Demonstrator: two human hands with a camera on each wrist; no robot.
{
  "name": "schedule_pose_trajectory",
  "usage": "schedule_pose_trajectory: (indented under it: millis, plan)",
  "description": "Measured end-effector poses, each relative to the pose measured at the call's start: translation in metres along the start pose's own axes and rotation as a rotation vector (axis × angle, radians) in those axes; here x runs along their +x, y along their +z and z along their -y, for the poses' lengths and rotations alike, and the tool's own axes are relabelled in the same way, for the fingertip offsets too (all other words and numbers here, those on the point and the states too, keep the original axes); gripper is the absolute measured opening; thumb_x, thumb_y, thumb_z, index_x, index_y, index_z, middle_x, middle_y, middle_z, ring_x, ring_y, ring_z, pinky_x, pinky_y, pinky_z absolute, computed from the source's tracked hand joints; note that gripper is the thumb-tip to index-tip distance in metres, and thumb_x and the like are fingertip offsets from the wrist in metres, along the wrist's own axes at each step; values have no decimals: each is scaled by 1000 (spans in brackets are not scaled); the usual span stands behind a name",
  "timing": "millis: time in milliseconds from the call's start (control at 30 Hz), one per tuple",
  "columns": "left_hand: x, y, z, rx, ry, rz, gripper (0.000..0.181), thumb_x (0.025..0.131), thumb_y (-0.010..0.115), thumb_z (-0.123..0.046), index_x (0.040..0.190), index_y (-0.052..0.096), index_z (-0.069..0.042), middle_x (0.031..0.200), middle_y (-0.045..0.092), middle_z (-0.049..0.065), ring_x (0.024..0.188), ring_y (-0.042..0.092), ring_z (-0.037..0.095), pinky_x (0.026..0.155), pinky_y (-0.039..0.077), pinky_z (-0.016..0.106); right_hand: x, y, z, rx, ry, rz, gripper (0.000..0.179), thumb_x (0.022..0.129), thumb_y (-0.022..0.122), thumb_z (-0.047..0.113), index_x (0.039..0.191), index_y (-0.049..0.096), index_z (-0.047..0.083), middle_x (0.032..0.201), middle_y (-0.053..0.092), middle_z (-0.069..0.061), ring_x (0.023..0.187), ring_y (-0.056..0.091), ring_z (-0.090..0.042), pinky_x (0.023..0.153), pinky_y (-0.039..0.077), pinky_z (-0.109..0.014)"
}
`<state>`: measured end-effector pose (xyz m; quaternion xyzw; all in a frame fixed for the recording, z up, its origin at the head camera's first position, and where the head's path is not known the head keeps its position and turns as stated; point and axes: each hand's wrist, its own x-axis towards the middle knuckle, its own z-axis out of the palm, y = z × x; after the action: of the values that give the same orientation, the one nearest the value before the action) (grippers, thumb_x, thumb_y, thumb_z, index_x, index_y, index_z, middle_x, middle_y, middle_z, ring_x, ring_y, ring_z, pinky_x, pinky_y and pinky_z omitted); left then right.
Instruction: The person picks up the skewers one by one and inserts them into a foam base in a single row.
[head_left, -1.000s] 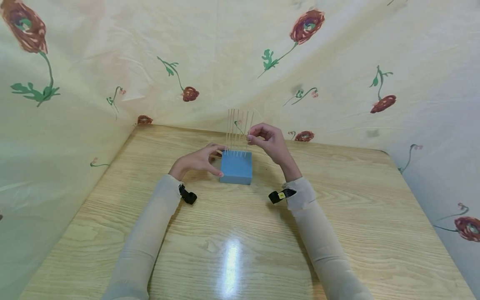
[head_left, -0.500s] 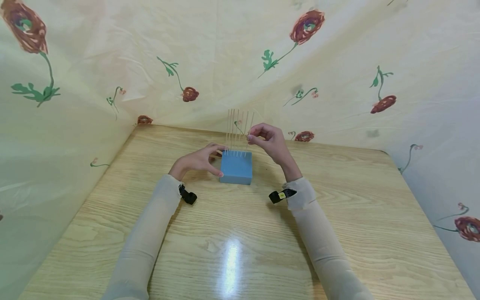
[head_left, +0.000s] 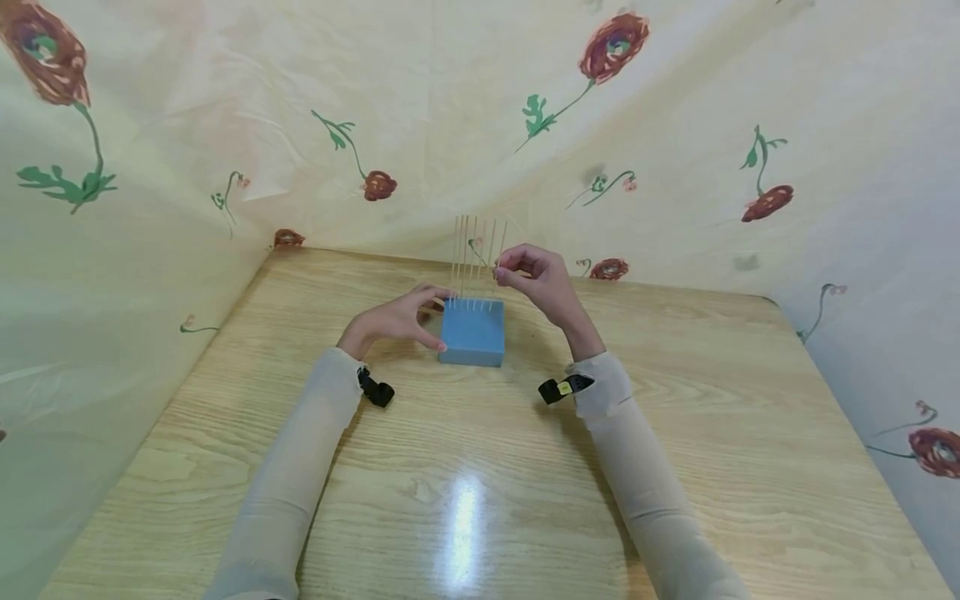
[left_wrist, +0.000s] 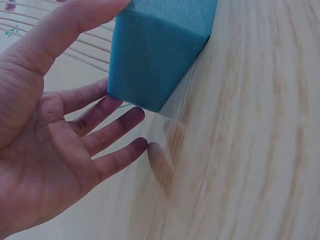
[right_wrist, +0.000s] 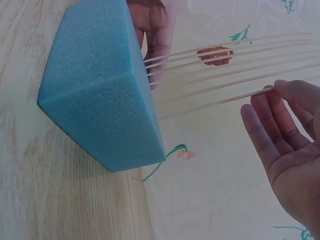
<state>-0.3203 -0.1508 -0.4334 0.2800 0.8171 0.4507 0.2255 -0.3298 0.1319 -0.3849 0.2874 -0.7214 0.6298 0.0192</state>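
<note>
A blue foam block (head_left: 472, 329) sits on the table with several thin wooden sticks (right_wrist: 235, 56) standing in a row along its far edge. My left hand (head_left: 393, 321) steadies the block from its left side, thumb at the near corner and forefinger at the far one. In the left wrist view its other fingers (left_wrist: 120, 131) are spread beside the block. The rightmost stick (right_wrist: 210, 104) is pinched between the thumb and fingertips of my right hand (head_left: 546, 283), partway up its length. Its lower end meets the foam.
The wood-grain table (head_left: 420, 467) carries a bright light reflection near its front. Flower-printed sheeting (head_left: 465, 108) hangs behind the table and along both sides, close behind the sticks. A black camera on a strap (head_left: 564, 389) is worn on each wrist.
</note>
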Motion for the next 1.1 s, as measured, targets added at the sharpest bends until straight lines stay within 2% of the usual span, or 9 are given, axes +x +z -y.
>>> schedule_pose_trajectory:
  millis: [67, 233, 367, 467, 533, 600, 900, 1100]
  plan:
    - [0, 0, 0, 1, 2, 1, 93, 85, 84, -15, 161, 30, -13, 161, 23, 13, 150, 23, 39, 120, 29, 58, 0, 0, 0, -5, 5, 1, 10, 95, 69, 0, 102, 67, -7, 93, 71, 1, 87, 71, -21, 84, 61, -42]
    - [1, 2, -2, 2, 3, 7, 92, 86, 84, -16, 161, 30, -13, 161, 23, 13, 149, 25, 39, 119, 31, 57, -1, -2, 0, -21, 8, 7, 13, 95, 70, 2, 103, 67, -8, 93, 72, 3, 87, 71, -22, 79, 60, -28]
    - [3, 1, -3, 10, -4, 8, 93, 86, 84, -17, 161, 29, -12, 161, 23, 13, 148, 26, 39, 119, 32, 57, 0, -4, 1, -41, 10, 16, 15, 95, 70, 2, 104, 67, -8, 95, 72, 3, 87, 71, -22, 79, 60, -29]
    - [3, -1, -4, 19, -14, 10, 94, 85, 84, -17, 161, 29, -13, 161, 23, 12, 149, 24, 39, 118, 31, 59, 1, -5, 2, -62, 24, 32, 14, 95, 71, 4, 105, 68, -6, 97, 72, 1, 90, 71, -30, 80, 60, -33]
    - [3, -2, -4, 22, -20, 12, 94, 85, 84, -18, 162, 29, -14, 161, 23, 12, 149, 23, 39, 118, 31, 60, 2, -6, 2, -88, 43, 51, 15, 95, 71, 6, 106, 69, -3, 99, 72, -1, 91, 70, -30, 81, 60, -37]
    - [3, -2, -4, 21, -27, 13, 95, 85, 85, -19, 162, 29, -15, 161, 23, 11, 150, 22, 39, 118, 30, 61, 1, -8, 2, -111, 68, 72, 15, 95, 72, 8, 107, 70, -1, 101, 72, -5, 93, 69, -33, 81, 60, -36]
    - [3, 1, -5, 60, -26, 43, 95, 87, 83, -20, 163, 25, -14, 162, 22, 13, 148, 28, 40, 118, 32, 59, -5, -19, 3, -170, 158, 196, 25, 95, 72, 9, 116, 68, -4, 104, 72, -11, 92, 68, -18, 81, 56, -27]
    - [-1, -2, -5, 88, -44, 34, 98, 90, 81, -29, 164, 20, -15, 165, 16, 14, 148, 29, 41, 116, 34, 61, -6, -27, 4, -165, 220, 251, 26, 95, 72, 8, 119, 69, -2, 110, 71, -19, 96, 69, -20, 86, 57, -37]
